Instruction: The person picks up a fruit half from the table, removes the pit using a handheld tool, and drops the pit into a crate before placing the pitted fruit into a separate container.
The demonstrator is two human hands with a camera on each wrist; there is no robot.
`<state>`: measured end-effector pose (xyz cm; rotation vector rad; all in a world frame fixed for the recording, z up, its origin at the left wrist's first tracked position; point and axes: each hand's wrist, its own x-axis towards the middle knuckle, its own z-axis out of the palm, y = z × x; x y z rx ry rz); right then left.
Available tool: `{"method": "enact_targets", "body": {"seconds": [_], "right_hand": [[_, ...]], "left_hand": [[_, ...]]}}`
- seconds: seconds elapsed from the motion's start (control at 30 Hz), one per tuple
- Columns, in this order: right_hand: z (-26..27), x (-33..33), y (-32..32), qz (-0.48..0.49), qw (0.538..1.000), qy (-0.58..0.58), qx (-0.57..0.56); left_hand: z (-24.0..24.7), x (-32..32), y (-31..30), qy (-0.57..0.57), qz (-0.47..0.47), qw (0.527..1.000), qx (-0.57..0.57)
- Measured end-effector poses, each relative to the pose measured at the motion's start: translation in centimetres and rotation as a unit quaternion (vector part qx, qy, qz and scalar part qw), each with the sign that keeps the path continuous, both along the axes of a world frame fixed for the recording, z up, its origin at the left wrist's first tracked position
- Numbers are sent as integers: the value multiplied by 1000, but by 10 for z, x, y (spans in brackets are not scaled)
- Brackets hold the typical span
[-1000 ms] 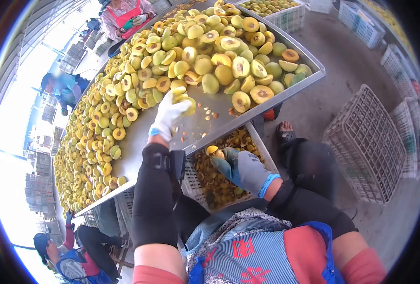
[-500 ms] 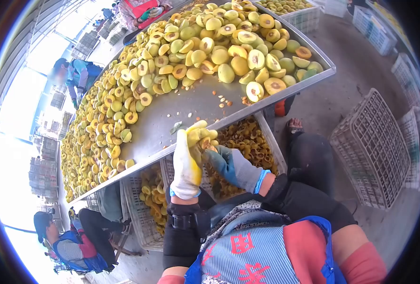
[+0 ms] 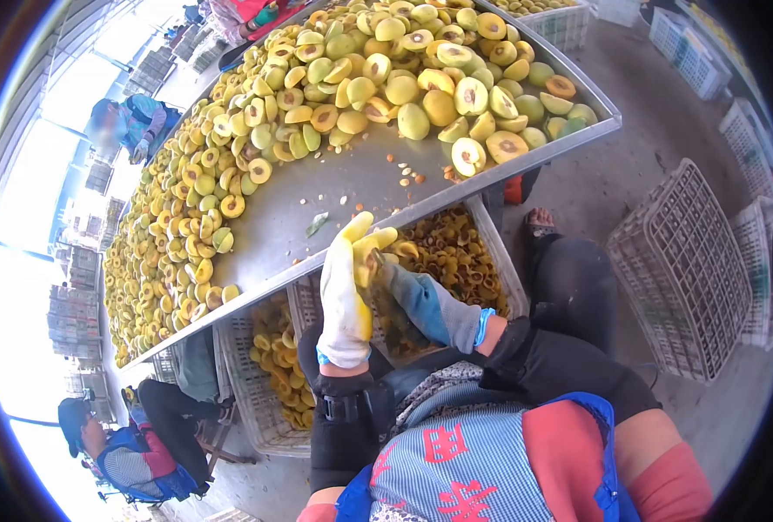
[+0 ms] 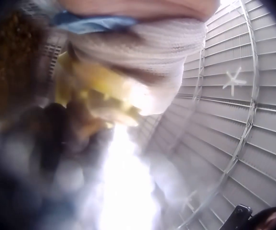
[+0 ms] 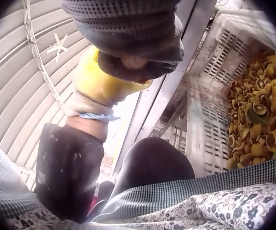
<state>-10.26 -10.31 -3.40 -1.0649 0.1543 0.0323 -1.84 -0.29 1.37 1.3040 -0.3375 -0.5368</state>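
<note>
My left hand (image 3: 347, 300), in a white glove stained yellow, is raised just past the metal table's near edge, fingers pointing up. Against its palm it holds a halved yellow stone fruit, peach-like, whose orange edge (image 5: 144, 83) barely shows in the right wrist view. My right hand (image 3: 439, 306), in a grey and blue glove, meets it from the right, its fingers curled in at the same fruit and covering most of it. Glare and blur hide the fingertips in the left wrist view. Below the hands sits a crate (image 3: 501, 261) of brownish-yellow fruit scraps.
Many halved fruits (image 3: 413, 122) heap on the metal table (image 3: 269, 217), with loose kernels and a leaf (image 3: 317, 224). Another crate (image 3: 245, 396) with fruit pieces stands at lower left. An upright grey crate (image 3: 682, 270) is at right. Other people sit along the table's left side.
My left hand has come back from the heap with fruit and met my right hand over the crate. Since half a second ago the fruit between them has become more hidden.
</note>
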Motion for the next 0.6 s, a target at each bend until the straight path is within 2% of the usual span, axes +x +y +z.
{"method": "enact_targets", "body": {"seconds": [0.03,0.23,0.33,0.4,0.53,0.6], "right_hand": [[-7,2,5,-16,1000,-16,11],[0,-1,10,-33,999,-29,27],[-2,-5,15,-49,997,-65,-17],[10,-8,14,9,999,38,27],[23,-12,1,110,980,151,61],[18,-12,14,18,996,75,49]], "left_hand": [[7,0,2,21,-5,1000,21],[0,-14,-4,60,23,996,-59],[1,-14,-3,50,29,998,-38],[-2,-13,-3,44,39,998,-20],[-6,-18,-8,17,50,999,-5],[-7,-14,-3,46,17,999,-10]]}}
